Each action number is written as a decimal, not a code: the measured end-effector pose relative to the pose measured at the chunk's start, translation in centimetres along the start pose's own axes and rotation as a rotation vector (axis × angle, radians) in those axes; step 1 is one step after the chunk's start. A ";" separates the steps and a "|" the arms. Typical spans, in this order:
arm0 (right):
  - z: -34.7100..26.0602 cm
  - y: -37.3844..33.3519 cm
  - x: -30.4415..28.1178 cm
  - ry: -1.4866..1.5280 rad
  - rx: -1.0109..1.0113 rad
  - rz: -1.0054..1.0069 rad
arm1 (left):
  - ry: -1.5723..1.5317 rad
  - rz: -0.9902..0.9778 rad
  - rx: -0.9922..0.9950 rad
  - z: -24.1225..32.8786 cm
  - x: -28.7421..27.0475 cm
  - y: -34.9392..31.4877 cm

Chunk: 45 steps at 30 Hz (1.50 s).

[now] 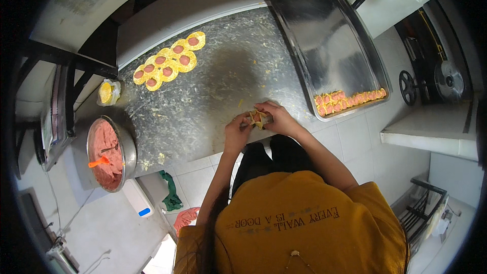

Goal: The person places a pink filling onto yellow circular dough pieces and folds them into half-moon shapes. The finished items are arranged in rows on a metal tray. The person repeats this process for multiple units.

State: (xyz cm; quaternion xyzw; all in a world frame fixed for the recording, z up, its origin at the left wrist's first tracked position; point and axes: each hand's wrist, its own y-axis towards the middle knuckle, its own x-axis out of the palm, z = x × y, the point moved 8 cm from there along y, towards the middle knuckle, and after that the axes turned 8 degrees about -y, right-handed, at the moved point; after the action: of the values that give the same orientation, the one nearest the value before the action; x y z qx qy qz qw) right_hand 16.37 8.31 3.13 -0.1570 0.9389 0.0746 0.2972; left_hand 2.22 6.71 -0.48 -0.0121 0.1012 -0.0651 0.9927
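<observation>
Close to the counter's front edge, my left hand (237,131) and my right hand (280,119) are both closed around one open-topped dumpling (258,118). Its yellowish wrapper is gathered up around pink filling. Fingers of both hands hide parts of its sides. Farther left on the counter lie several round yellow wrappers (168,72), overlapping in rows, each with a lump of pink meat filling (160,60) on it. On the right, a large metal tray (298,53) holds rows of finished-looking open dumplings (350,100) along its near end.
A steel bowl (131,147) of pink filling (107,136) stands at the left, with an orange-handled tool (99,161) in it. A small plastic bag of yellow wrappers (106,93) sits behind. The speckled dark counter (203,106) has flour smears. A wheel-handled machine (407,87) is at far right.
</observation>
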 end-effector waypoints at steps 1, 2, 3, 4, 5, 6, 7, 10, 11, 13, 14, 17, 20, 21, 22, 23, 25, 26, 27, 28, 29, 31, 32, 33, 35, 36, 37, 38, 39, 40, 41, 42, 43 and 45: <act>-0.1 -0.2 0.0 -0.047 -0.010 0.005 | 0.022 -0.002 -0.002 -0.1 0.1 -0.1; -0.2 -0.3 0.0 -0.095 -0.019 0.013 | 0.045 -0.007 -0.002 0.1 0.2 -0.2; -0.3 -0.4 0.1 -0.143 -0.028 0.020 | 0.068 -0.011 -0.001 0.4 0.3 -0.2; -0.3 -0.4 0.2 -0.157 -0.046 0.020 | 0.056 0.011 -0.014 0.7 0.3 -0.2; -0.2 -0.2 0.5 -0.171 -0.066 0.022 | 0.046 0.035 -0.025 1.1 0.3 -0.2; -0.2 -0.1 0.6 -0.185 -0.086 0.023 | 0.037 0.059 -0.037 1.2 0.3 -0.2; -0.1 -0.1 0.7 -0.177 -0.083 0.013 | 0.062 0.053 -0.014 1.3 0.4 -0.1; 0.1 0.0 0.8 -0.191 -0.077 -0.019 | 0.146 0.019 0.023 1.6 0.7 0.3; 0.5 0.0 0.9 -0.223 -0.074 -0.028 | 0.179 -0.009 0.016 1.5 0.9 0.4; 0.8 0.0 0.9 -0.251 -0.068 -0.038 | 0.217 -0.040 0.001 1.5 1.3 0.5; 0.8 0.1 0.8 -0.246 -0.067 -0.039 | 0.223 -0.045 -0.006 1.7 1.3 0.7; 0.5 -0.4 0.3 -0.259 -0.024 -0.005 | 0.195 -0.064 -0.015 1.3 1.2 0.6; 0.7 -0.5 0.6 -0.242 -0.023 -0.002 | 0.211 -0.097 -0.037 1.1 1.3 0.7; 0.8 -0.4 0.8 -0.230 -0.032 -0.009 | 0.227 -0.111 -0.048 1.2 1.3 0.8; 0.8 -0.3 0.8 -0.217 -0.032 -0.008 | 0.296 -0.106 -0.032 1.4 1.3 0.9; 0.8 -0.1 0.8 -0.204 -0.033 -0.006 | 0.364 -0.100 -0.014 1.7 1.1 1.0; 0.6 -0.1 0.4 -0.242 -0.016 0.034 | 0.361 -0.072 0.025 2.3 0.9 1.1; 0.1 -0.3 0.0 -0.291 0.000 0.069 | 0.291 -0.048 0.044 2.6 0.7 1.0; -0.2 -0.4 -0.3 -0.339 0.016 0.104 | 0.221 -0.023 0.062 2.9 0.4 0.9; 0.1 -0.3 0.1 -0.334 0.028 0.070 | 0.196 -0.042 0.061 2.6 0.4 0.9; 0.5 -0.4 0.5 -0.333 0.043 0.036 | 0.167 -0.063 0.061 2.1 0.4 1.1; 0.9 -0.4 1.2 -0.310 0.060 -0.021 | 0.169 -0.102 0.031 1.4 0.8 1.3; 1.0 -0.2 1.5 -0.289 0.059 -0.042 | 0.202 -0.118 0.001 1.2 1.0 1.5; 1.0 0.0 1.8 -0.268 0.059 -0.062 | 0.234 -0.135 -0.028 0.9 1.1 1.6; 0.1 0.2 0.9 -0.260 0.001 0.032 | 0.264 -0.159 -0.020 1.4 1.1 1.6; -0.3 0.2 0.5 -0.256 -0.028 0.079 | 0.278 -0.171 -0.016 1.6 1.1 1.7; -0.4 0.1 0.3 -0.318 -0.026 0.109 | 0.242 -0.174 0.004 1.7 1.0 1.7; -0.4 -0.1 0.2 -0.379 -0.025 0.140 | 0.205 -0.178 0.024 1.9 0.9 1.6; -0.4 -0.3 0.1 -0.440 -0.023 0.170 | 0.169 -0.181 0.043 2.0 0.9 1.6; -0.1 -0.1 0.7 -0.417 0.021 0.087 | 0.207 -0.181 0.054 2.0 0.9 1.6; 0.2 0.1 1.2 -0.393 0.065 0.006 | 0.245 -0.182 0.066 2.0 1.0 1.8; 0.6 0.1 1.8 -0.369 0.109 -0.076 | 0.283 -0.182 0.077 2.0 1.1 2.0; 0.1 0.3 1.6 -0.370 0.048 -0.075 | 0.317 -0.193 0.066 1.7 1.2 2.1; -0.6 0.7 1.3 -0.373 -0.070 -0.070 | 0.385 -0.219 0.045 1.4 1.3 2.4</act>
State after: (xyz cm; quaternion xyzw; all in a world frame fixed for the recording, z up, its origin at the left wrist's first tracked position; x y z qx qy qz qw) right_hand 14.80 8.49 2.93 -0.1835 0.8584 0.1246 0.4626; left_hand 4.05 8.97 0.53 0.0119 0.2852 -0.1761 0.9421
